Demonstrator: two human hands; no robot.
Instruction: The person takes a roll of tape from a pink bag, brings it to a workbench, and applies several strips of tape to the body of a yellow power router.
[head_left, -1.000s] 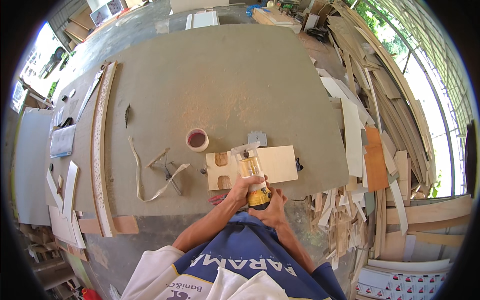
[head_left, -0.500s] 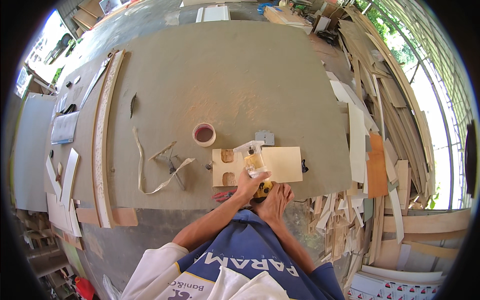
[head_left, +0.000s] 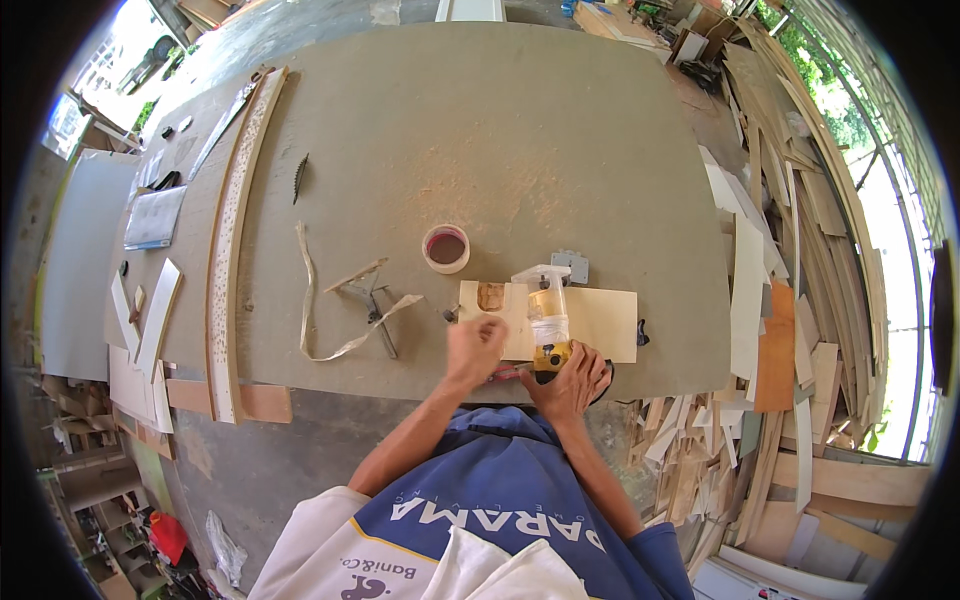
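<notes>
A yellow trim router (head_left: pixel 550 330) with a clear base and a white-wrapped middle lies across a pale wooden board (head_left: pixel 605 325). My right hand (head_left: pixel 572 384) is wrapped round the router's near end. My left hand (head_left: pixel 476 350), off the router, hovers over the board's left part, its fingers smeared by motion. Above that hand shows one rounded pocket (head_left: pixel 490 296) cut into the wood; the lower left of the board is hidden by the hand. Between my hands, a red-handled tool (head_left: pixel 507 373) lies partly covered at the board's near edge.
Beyond the board stand a round tub (head_left: pixel 445 248) and a grey metal plate (head_left: pixel 571 266). Left of it lie a metal clamp (head_left: pixel 375 308), a curled strip (head_left: pixel 306 290) and a long wooden batten (head_left: pixel 240 240). Stacked offcuts (head_left: pixel 770 340) crowd the table's right side. Sawdust covers the middle.
My left hand has let go of the router and moved left over the board. My right hand stays on the router's near end. The whole view has shifted slightly.
</notes>
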